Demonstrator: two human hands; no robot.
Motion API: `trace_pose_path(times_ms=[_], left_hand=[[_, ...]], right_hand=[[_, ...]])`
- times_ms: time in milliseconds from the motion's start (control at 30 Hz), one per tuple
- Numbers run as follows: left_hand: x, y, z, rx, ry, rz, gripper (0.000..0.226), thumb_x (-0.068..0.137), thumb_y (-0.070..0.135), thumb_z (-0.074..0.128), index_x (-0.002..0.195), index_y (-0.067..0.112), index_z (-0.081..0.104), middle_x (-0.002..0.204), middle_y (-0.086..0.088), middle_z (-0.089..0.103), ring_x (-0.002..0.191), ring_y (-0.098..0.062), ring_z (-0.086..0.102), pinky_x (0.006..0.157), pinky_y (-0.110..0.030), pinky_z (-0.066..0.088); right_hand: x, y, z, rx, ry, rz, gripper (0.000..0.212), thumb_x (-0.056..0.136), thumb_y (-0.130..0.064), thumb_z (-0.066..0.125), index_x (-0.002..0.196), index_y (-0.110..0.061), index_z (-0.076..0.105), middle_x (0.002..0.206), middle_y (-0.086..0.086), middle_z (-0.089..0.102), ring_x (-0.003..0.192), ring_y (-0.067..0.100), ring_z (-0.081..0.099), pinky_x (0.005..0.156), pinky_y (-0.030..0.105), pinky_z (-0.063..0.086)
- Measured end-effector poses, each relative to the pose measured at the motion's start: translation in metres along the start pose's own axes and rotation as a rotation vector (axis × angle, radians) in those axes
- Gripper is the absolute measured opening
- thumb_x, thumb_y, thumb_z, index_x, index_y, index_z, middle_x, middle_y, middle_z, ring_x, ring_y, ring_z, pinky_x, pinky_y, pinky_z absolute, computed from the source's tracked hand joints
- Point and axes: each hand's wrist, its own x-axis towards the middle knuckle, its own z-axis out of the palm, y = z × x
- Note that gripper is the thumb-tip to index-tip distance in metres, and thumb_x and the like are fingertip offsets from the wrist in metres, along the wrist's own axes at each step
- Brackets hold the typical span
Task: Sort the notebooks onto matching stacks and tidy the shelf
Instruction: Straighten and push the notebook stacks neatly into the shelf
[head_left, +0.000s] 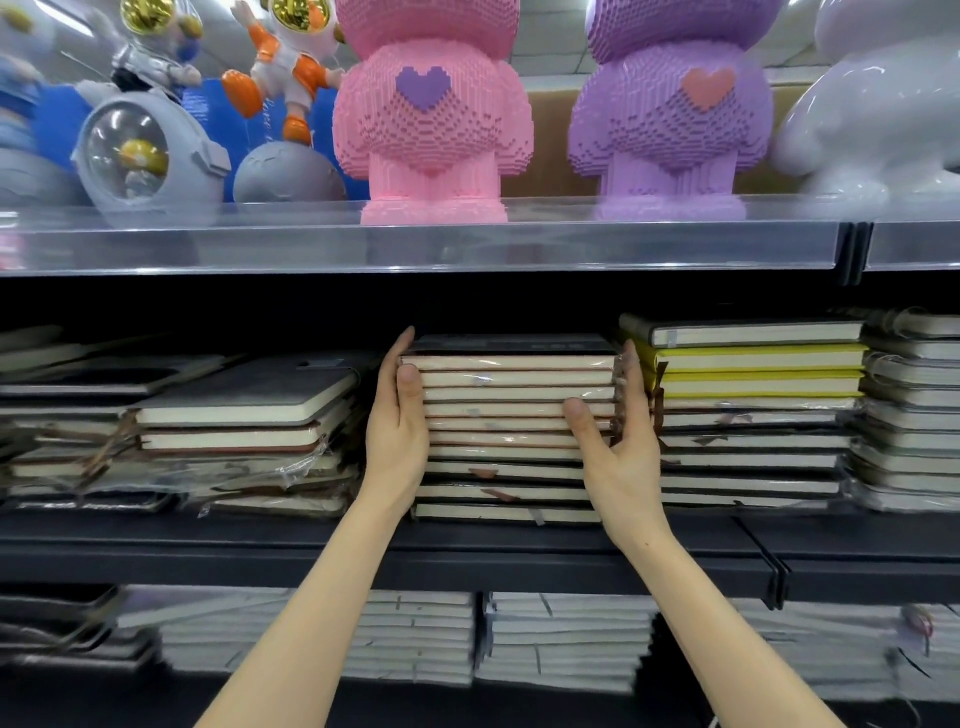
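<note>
Middle notebook stack (509, 395) on shelf (519, 545) is clasped at 9 o'clock by left hand (397, 431) and 3 o'clock by right hand (621, 447), thumbs wrapped onto page edges.

Beside the centre stack (511, 415), fingers of left hand (397, 431) and right hand (623, 457) partly concealed. Above it, pink figure (431, 119) and purple figure (670, 119) cropped at head. Far-left piles (78, 457) blurred.
</note>
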Motion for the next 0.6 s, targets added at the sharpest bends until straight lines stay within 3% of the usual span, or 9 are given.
trace_pose_path(times_ms=[100,167,233,267,333,433,500,600], left_hand=[[-0.004,0.014,-0.004,-0.006,-0.022,-0.099,0.053,0.096,0.047,0.027,0.148,0.037,0.019,0.142,0.026,0.025,0.132,0.007,0.026,0.098,-0.001,0.026],[-0.016,0.027,-0.009,0.013,-0.009,-0.108,0.056,0.095,0.052,0.03,0.148,0.043,0.013,0.137,0.03,0.022,0.129,0.01,0.024,0.097,-0.002,0.024],[-0.04,0.039,-0.02,0.05,-0.013,-0.053,0.055,0.091,0.061,0.04,0.141,0.051,0.021,0.142,0.031,0.028,0.132,0.009,0.03,0.105,-0.013,0.027],[-0.055,0.045,-0.026,0.081,-0.021,-0.009,0.051,0.088,0.061,0.044,0.137,0.053,0.028,0.143,0.03,0.035,0.131,0.009,0.035,0.106,-0.016,0.03],[-0.084,0.053,-0.041,0.2,-0.002,0.102,0.042,0.088,0.051,0.047,0.13,0.045,0.045,0.131,0.026,0.054,0.123,0.005,0.048,0.099,-0.015,0.04],[-0.098,0.058,-0.077,0.547,0.163,0.411,0.027,0.092,0.026,0.049,0.115,0.019,0.063,0.109,0.01,0.068,0.101,-0.001,0.063,0.085,-0.015,0.049],[-0.092,0.056,-0.112,0.696,0.336,0.567,0.02,0.092,0.014,0.051,0.103,0.007,0.067,0.097,0.002,0.067,0.09,-0.006,0.062,0.083,-0.015,0.047],[-0.067,0.049,-0.166,0.829,0.516,0.556,0.023,0.093,0.014,0.051,0.099,0.001,0.069,0.091,-0.009,0.066,0.087,-0.018,0.057,0.086,-0.018,0.038]], right_hand=[[-0.004,-0.007,-0.011,-0.052,-0.051,-0.018,0.074,0.086,-0.04,0.059,0.146,-0.044,0.015,0.135,-0.043,0.027,0.124,-0.028,0.025,0.1,-0.001,0.024],[-0.016,-0.012,-0.015,-0.153,-0.012,-0.095,0.073,0.089,-0.036,0.059,0.151,-0.031,0.02,0.145,-0.031,0.03,0.132,-0.01,0.034,0.107,0.012,0.031],[-0.033,-0.017,-0.015,-0.32,0.141,-0.287,0.056,0.095,-0.028,0.056,0.145,-0.013,0.037,0.138,-0.02,0.044,0.111,0.012,0.056,0.093,0.017,0.047],[-0.041,-0.018,-0.013,-0.411,0.228,-0.4,0.047,0.096,-0.025,0.055,0.138,-0.007,0.045,0.131,-0.016,0.05,0.098,0.013,0.06,0.083,0.014,0.049],[-0.048,-0.016,-0.006,-0.45,0.301,-0.54,0.036,0.094,-0.021,0.055,0.126,-0.007,0.054,0.117,-0.007,0.06,0.091,0.006,0.064,0.075,0.013,0.051],[-0.046,-0.018,0.017,-0.247,0.168,-0.527,0.027,0.093,-0.017,0.053,0.12,-0.016,0.053,0.101,-0.003,0.068,0.09,0.007,0.067,0.075,0.023,0.055],[-0.05,-0.027,0.041,-0.172,0.026,-0.457,0.027,0.093,-0.023,0.052,0.12,-0.022,0.053,0.094,-0.008,0.068,0.087,0.003,0.066,0.077,0.018,0.053],[-0.059,-0.042,0.083,-0.127,-0.212,-0.278,0.029,0.091,-0.038,0.053,0.12,-0.035,0.055,0.105,-0.018,0.067,0.099,-0.001,0.063,0.083,0.011,0.048]])
